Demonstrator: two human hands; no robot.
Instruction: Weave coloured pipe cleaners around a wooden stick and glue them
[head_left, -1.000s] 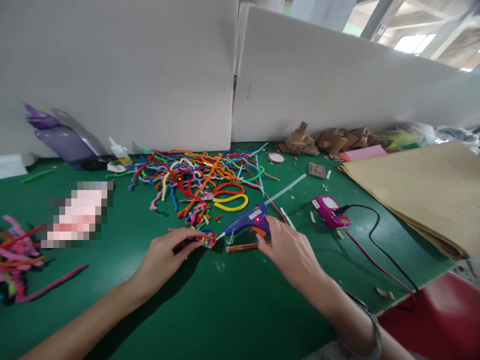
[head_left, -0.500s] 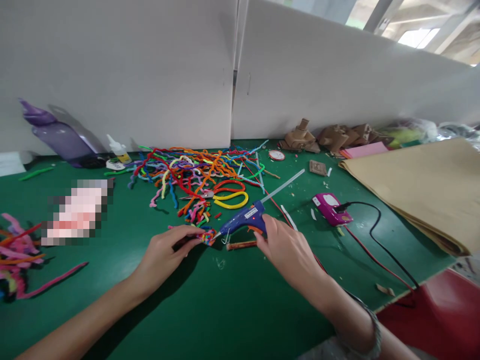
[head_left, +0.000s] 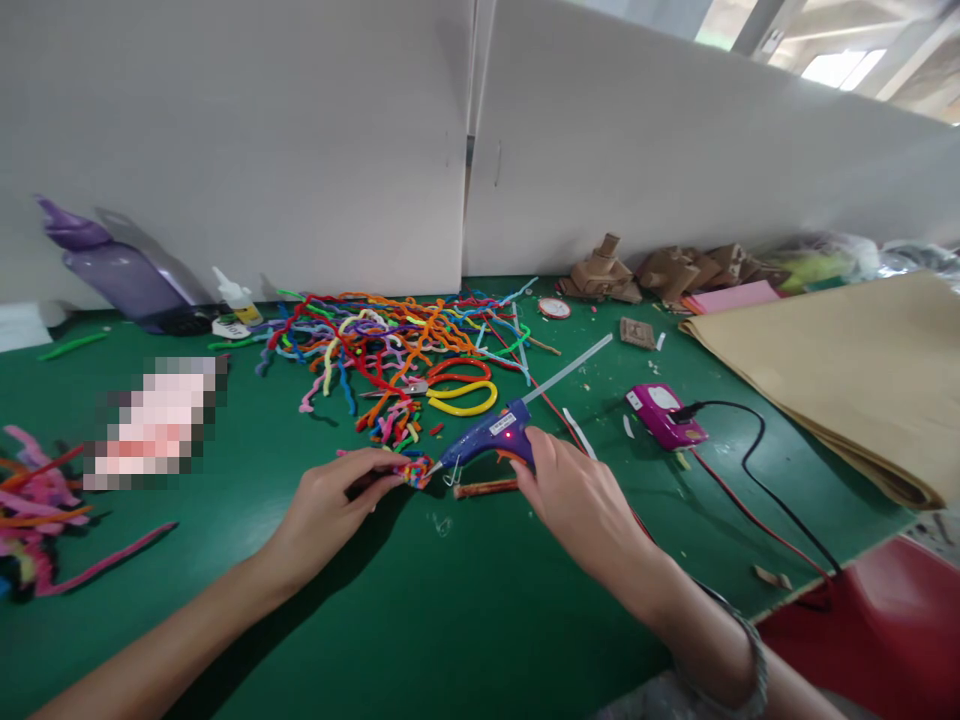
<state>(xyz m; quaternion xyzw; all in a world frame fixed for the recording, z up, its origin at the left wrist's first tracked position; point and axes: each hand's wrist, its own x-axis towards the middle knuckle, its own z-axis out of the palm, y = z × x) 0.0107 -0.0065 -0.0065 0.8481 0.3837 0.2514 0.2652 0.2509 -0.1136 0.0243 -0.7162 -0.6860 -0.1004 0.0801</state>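
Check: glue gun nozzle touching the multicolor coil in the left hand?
Touching. Head view shows the glue gun nozzle tip meeting the coil edge, no green visible between; left hand pins the coil.

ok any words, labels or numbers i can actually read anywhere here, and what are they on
No text can be read.
White label on the side of the blue glue gun, held in the right hand: print too small to read.
Small glue bottle by the wall: yellow label, blurred.
Round red-rimmed disc: markings too small.
Purple device: white panel, nothing legible.
The left hand holds a multicoloured coil, which bears no text.
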